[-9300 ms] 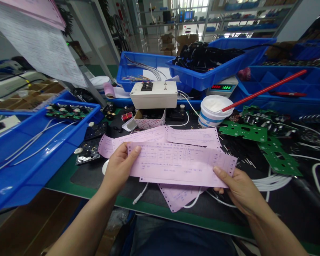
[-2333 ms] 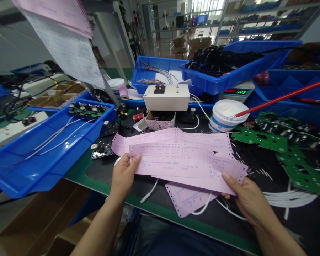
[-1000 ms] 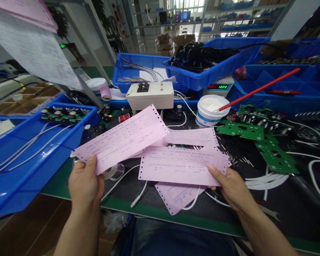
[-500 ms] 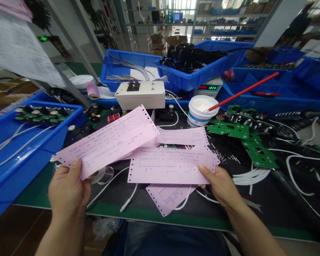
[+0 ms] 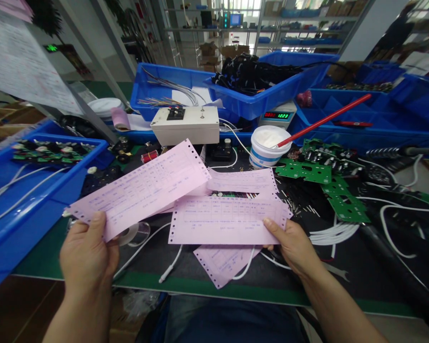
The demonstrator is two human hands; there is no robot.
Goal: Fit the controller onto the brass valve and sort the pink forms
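Pink slips, 2 of them, are pinched apart: the left hand point(image 5: 87, 250) grips the tilted slip point(image 5: 139, 190) at its near corner, and the right hand point(image 5: 293, 243) pinches the flat slip point(image 5: 225, 221) by its right edge. Beyond the right hand's fingers lie green circuit boards point(image 5: 338, 188), then a white tub point(image 5: 269, 145) holding a red stick point(image 5: 325, 119).

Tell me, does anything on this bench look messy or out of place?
Yes. A pink slip lies loose at the bench's front edge with a white cable running under it. Small metal pins are scattered on the black mat beside the green circuit boards. The left hand and right hand each hold another pink slip.
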